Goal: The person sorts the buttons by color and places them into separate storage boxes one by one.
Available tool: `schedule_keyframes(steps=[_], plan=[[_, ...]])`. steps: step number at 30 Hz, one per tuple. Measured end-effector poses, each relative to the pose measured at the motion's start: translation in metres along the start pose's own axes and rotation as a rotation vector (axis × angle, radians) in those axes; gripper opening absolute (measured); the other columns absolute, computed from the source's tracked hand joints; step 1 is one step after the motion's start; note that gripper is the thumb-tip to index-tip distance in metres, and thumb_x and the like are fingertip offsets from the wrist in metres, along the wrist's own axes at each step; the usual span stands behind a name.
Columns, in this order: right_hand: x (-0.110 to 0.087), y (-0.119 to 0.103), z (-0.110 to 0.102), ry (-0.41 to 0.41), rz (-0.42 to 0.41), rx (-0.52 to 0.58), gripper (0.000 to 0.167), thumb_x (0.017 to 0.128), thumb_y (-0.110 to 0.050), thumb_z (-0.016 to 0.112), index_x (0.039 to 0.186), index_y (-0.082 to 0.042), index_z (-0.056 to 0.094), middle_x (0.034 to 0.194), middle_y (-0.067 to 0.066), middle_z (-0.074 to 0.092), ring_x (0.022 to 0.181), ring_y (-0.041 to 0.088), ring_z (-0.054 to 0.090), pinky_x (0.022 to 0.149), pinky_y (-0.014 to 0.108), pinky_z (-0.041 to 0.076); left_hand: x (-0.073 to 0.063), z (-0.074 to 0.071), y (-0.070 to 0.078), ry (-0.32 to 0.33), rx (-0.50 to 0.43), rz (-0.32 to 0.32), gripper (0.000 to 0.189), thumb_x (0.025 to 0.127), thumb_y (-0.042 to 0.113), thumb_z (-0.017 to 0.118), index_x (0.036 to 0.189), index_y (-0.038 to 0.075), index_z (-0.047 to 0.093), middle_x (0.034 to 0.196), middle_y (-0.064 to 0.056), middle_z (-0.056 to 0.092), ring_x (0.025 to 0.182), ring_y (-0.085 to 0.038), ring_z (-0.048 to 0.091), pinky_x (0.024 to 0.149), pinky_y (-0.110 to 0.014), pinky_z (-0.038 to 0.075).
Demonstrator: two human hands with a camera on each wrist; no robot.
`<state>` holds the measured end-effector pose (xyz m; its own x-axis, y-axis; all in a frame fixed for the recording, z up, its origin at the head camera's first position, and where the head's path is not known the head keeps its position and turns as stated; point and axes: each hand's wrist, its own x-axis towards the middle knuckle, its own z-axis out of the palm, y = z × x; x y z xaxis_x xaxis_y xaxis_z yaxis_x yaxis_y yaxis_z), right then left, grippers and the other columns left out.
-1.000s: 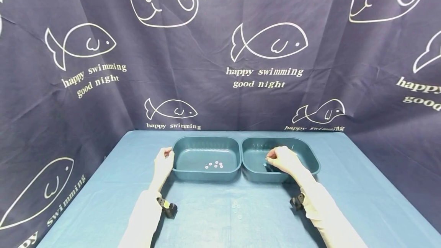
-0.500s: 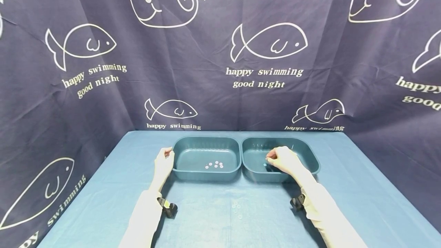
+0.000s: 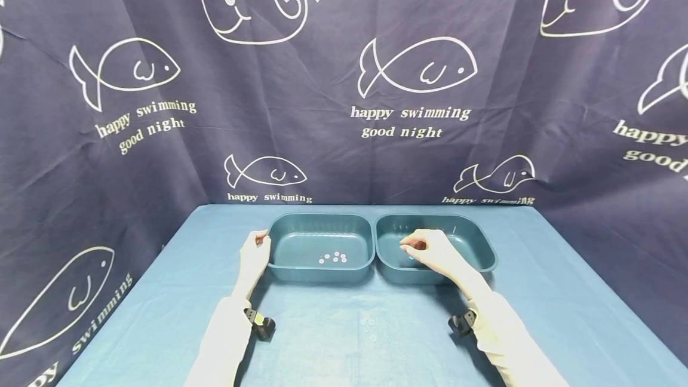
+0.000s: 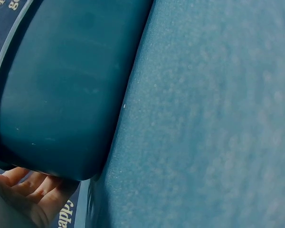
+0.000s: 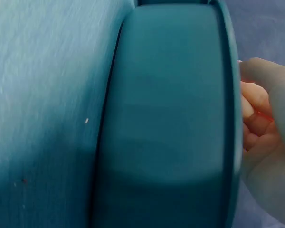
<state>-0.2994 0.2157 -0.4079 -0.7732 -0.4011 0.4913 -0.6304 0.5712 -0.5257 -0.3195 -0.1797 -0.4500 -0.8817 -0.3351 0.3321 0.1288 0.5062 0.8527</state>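
Observation:
My left hand (image 3: 255,255) holds the outer end of the left teal tray (image 3: 322,275); in the left wrist view its fingers (image 4: 35,187) lie below the rim. Several small pale pinkish discs (image 3: 336,258), some with darker centres, lie on that tray's floor. Over the right teal tray (image 3: 484,243), my right hand (image 3: 432,249) has its thumb and forefinger tips brought together. I cannot tell what they pinch. Partly covered by this hand is a small bright blue piece (image 3: 411,257). A thin red sliver (image 5: 263,115) shows among the curled fingers in the right wrist view.
Both trays stand end to end at the back of the table with its light blue cloth (image 3: 317,339). Several faint, pale small rings (image 3: 368,321) lie on the cloth in front of them. A dark curtain (image 3: 333,88) with white fish drawings hangs behind.
Over the last half second my right hand has moved slightly left inside the right tray and now partly covers the small blue piece. My left hand stays at the left tray's end.

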Motion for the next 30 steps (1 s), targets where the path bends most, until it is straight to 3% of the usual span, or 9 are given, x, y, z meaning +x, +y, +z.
schedule_keyframes(steps=[6, 13, 22, 30], plan=[[-0.002, -0.018, 0.002, -0.037, 0.043, -0.003, 0.011, 0.081, -0.011, 0.069, 0.092, -0.01, 0.072, 0.078, -0.004, 0.069, 0.067, -0.003, 0.056, 0.062, 0.02, 0.048, -0.001, -0.001, 0.001, -0.011, -0.008, -0.013, 0.028, 0.091, 0.006, 0.048, 0.115, -0.006, 0.056, 0.112, -0.028, 0.061, 0.107, -0.041, 0.058, 0.095, -0.05, 0.045], [-0.006, -0.036, 0.006, -0.021, -0.037, -0.001, 0.011, 0.08, -0.011, 0.069, 0.091, -0.011, 0.071, 0.073, -0.009, 0.065, 0.067, -0.003, 0.054, 0.061, 0.021, 0.048, -0.002, -0.002, 0.003, -0.016, -0.01, -0.013, 0.028, 0.092, 0.007, 0.047, 0.115, -0.006, 0.056, 0.113, -0.028, 0.06, 0.108, -0.041, 0.057, 0.095, -0.05, 0.044], [-0.012, -0.05, 0.014, -0.049, -0.039, 0.067, 0.011, 0.081, -0.013, 0.07, 0.092, -0.014, 0.072, 0.07, -0.013, 0.06, 0.067, -0.002, 0.054, 0.061, 0.023, 0.048, -0.001, -0.001, 0.002, -0.019, -0.007, -0.018, 0.029, 0.092, 0.007, 0.047, 0.116, -0.006, 0.056, 0.115, -0.028, 0.06, 0.109, -0.041, 0.057, 0.097, -0.05, 0.044], [-0.017, -0.057, 0.024, -0.057, -0.113, 0.072, 0.011, 0.08, -0.011, 0.071, 0.091, -0.011, 0.072, 0.069, -0.012, 0.057, 0.064, -0.004, 0.05, 0.057, 0.019, 0.046, -0.002, -0.002, 0.002, -0.012, -0.014, -0.003, 0.028, 0.091, 0.007, 0.048, 0.114, -0.007, 0.056, 0.114, -0.028, 0.06, 0.108, -0.042, 0.057, 0.096, -0.05, 0.044]])
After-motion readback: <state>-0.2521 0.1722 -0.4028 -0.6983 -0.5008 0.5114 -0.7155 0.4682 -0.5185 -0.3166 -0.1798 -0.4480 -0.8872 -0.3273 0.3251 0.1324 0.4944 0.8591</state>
